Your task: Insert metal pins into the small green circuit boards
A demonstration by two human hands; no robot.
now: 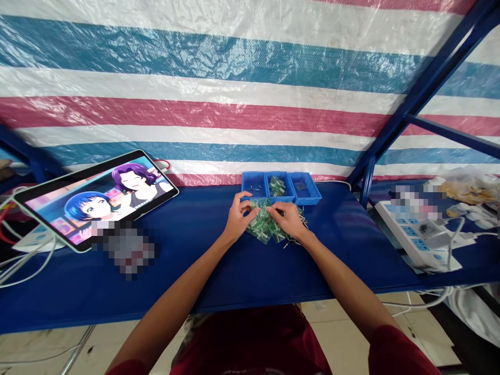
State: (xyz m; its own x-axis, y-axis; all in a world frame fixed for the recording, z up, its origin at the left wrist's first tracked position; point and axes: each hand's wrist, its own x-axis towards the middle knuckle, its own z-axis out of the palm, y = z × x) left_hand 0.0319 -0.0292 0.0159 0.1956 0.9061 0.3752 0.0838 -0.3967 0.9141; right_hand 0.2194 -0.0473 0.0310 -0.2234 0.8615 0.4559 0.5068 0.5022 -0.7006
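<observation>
In the head view, my left hand (239, 216) and my right hand (289, 217) face each other over the blue tabletop. Thumb and fingers of both pinch the upper edge of a small clear plastic bag (260, 225) with green pieces in or beneath it. More green pieces lie beside it under my right hand; whether they are bagged is hard to tell. Thin silvery metal pieces (289, 242), like screws or pins, are scattered by my right palm, which partly hides them. Just behind stand three joined blue bins; the middle one (286, 198) holds a green heap.
The left bin (244, 182) has a few metal pieces, the right bin (313, 190) some small ones. A tablet (50, 211) leans at left, near a blurred object (130, 247). A white power strip (412, 237) with cables lies right. Blue frame bars and a striped tarp stand behind.
</observation>
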